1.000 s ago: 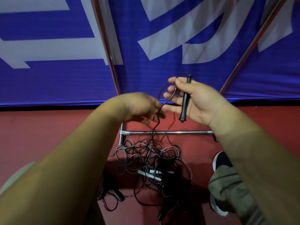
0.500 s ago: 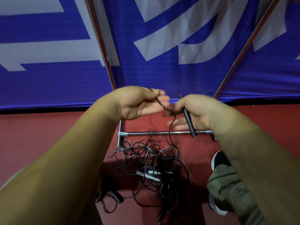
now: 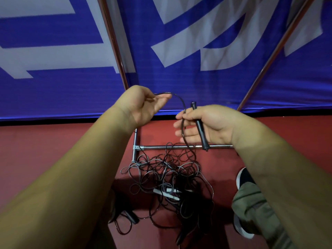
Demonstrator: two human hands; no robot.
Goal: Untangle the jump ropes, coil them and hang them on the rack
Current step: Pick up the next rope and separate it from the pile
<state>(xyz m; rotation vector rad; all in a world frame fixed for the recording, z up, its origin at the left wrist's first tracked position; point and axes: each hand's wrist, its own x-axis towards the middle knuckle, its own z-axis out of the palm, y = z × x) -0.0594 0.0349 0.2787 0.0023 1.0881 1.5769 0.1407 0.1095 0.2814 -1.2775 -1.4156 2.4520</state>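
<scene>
Where the two hands meet at mid-frame, they are held apart, each closed on part of one jump rope. The left hand (image 3: 142,106) pinches a thin, glossy black cord (image 3: 180,100) between thumb and fingertips. From there the cord arcs rightward and drops across the palm of the right hand (image 3: 206,123). The right hand's thumb clamps a slim, matte black handle (image 3: 199,126) against the palm, its fingers extended; the handle is cylindrical, slightly flared at both ends and tilted off vertical.

Below the hands, the cord descends into a tangled pile of ropes (image 3: 167,177) on the floor (image 3: 53,150): many overlapping loops of black and grey cord, smooth and wire-like. Two white handles (image 3: 166,194) lie within the pile. A dark object at the lower left of the pile (image 3: 131,219) is probably another handle, though shadow obscures it.

The rack's chromed base bar (image 3: 219,146) runs horizontally just behind the pile, with a few loops lying over it. It joins a short cross tube at its left end. Two reddish-brown uprights (image 3: 115,42) rise toward the top of the frame, diverging.

The floor is a smooth, dull red. Behind the rack hangs a blue woven banner (image 3: 53,90) bearing large white shapes, with a black strip along its lower edge. At lower right appear an olive trouser leg (image 3: 251,203) and a black shoe with a white sole (image 3: 243,177).
</scene>
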